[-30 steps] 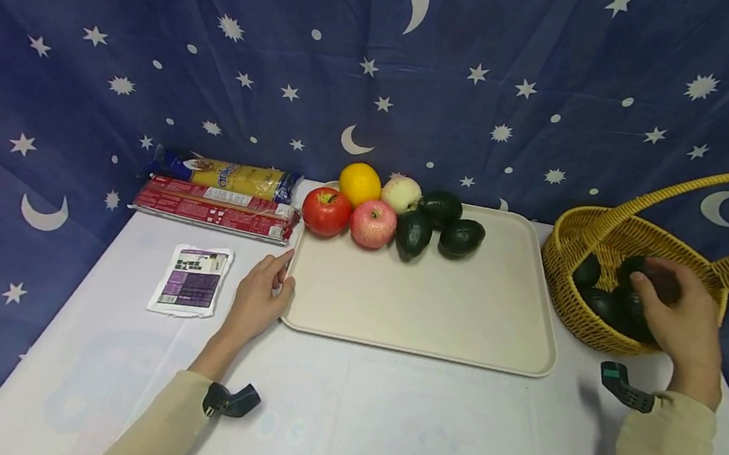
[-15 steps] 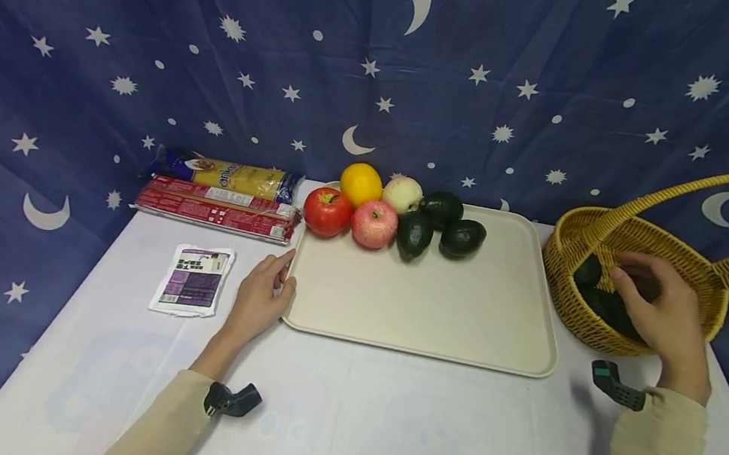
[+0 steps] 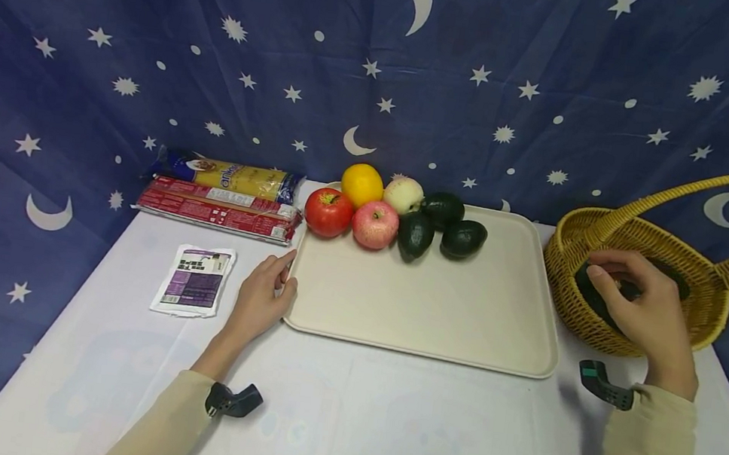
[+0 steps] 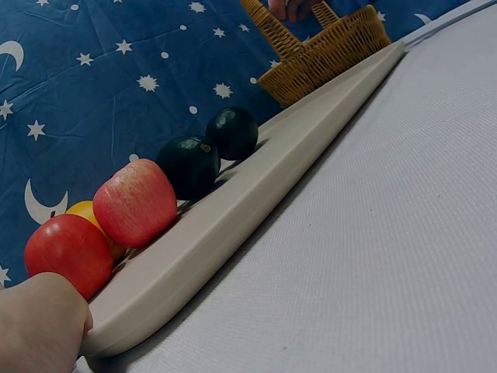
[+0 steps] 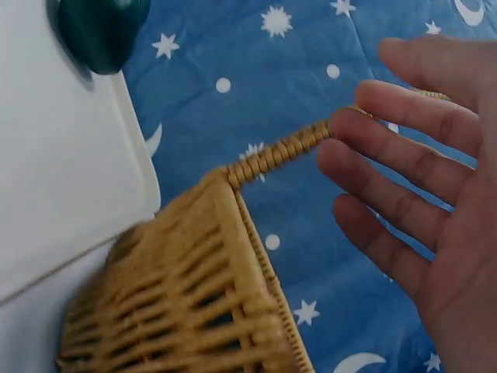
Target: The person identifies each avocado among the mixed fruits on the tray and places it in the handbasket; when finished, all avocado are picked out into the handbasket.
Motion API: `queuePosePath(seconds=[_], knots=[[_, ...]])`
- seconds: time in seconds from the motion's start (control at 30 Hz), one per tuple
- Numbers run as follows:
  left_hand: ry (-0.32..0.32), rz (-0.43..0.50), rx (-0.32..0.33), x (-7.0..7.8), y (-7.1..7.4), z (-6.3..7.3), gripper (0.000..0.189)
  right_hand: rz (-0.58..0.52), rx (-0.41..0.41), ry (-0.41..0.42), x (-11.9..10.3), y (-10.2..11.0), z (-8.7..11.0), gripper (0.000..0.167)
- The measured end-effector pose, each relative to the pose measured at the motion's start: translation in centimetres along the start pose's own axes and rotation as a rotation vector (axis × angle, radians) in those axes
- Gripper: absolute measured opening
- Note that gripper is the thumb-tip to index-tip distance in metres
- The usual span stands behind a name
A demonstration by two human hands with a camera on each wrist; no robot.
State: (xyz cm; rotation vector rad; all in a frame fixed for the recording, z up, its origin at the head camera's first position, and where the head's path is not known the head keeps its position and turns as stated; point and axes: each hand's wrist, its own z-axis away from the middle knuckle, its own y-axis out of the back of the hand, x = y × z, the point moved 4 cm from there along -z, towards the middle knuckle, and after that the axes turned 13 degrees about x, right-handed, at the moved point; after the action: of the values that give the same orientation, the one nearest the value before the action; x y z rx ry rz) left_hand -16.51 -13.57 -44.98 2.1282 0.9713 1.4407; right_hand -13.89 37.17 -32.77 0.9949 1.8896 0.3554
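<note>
While left hand (image 3: 263,295) touches tray (image 3: 423,307) at left rim, grip unclear, right hand (image 3: 645,304), fingers loose, unladen, over basket (image 3: 581,322) right of tray.

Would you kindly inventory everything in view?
Tray: one, cream, centre.
Red fruit: one, red, on tray's far left.
Orange: one, orange-yellow, behind red fruit.
Pink apple: one, pink, right of red fruit.
Pale fruit: one, cream, behind pink apple.
Avocados: three, dark green, on tray.
Basket: one, yellow-brown, right of tray.
Dark fruit: count unclear, mostly hidden, dark green, in basket.
Yellow packet: one, yellow-blue, left of tray.
Red packet: one, red, by yellow packet.
Pouch: one, white-purple, left of tray.
Tablecloth: one, white, underneath.
Backdrop: one, starry blue, behind.
Left hand: one, bare, at tray's left edge.
Right hand: one, bare, over basket.
Sleeves: two, beige, on arms.
Wrist cameras: two, black, at wrists.
</note>
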Motion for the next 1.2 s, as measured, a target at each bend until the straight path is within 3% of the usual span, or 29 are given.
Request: queuePosePath(seconds=[0.23,0.53,0.7,0.87,1.07,1.2], knots=[[-0.008,0.003,0.012,0.1,0.0,0.0,0.048,-0.022,-0.068,0.048,-1.5,-1.8,0.0,0.021],[-0.025,0.023,0.023,0.2,0.0,-0.1,0.048,0.024,-0.192,0.137,-2.8,-5.8,0.1,0.022],[-0.022,0.023,0.027,0.2,0.0,0.0,0.048,0.002,-0.259,0.221,-3.5,-8.4,0.3,0.028],[-0.008,0.018,0.027,0.2,0.0,0.0,0.048,-0.017,-0.266,0.307,-4.0,-10.1,0.7,0.035],[-0.022,0.015,-0.003,0.5,-0.3,0.0,0.048,-0.004,-0.291,0.312,-4.0,-11.3,0.6,0.043],[-0.021,0.012,0.024,0.4,0.1,0.0,0.047,0.032,-0.362,0.305,-3.9,-13.0,-0.7,0.059]])
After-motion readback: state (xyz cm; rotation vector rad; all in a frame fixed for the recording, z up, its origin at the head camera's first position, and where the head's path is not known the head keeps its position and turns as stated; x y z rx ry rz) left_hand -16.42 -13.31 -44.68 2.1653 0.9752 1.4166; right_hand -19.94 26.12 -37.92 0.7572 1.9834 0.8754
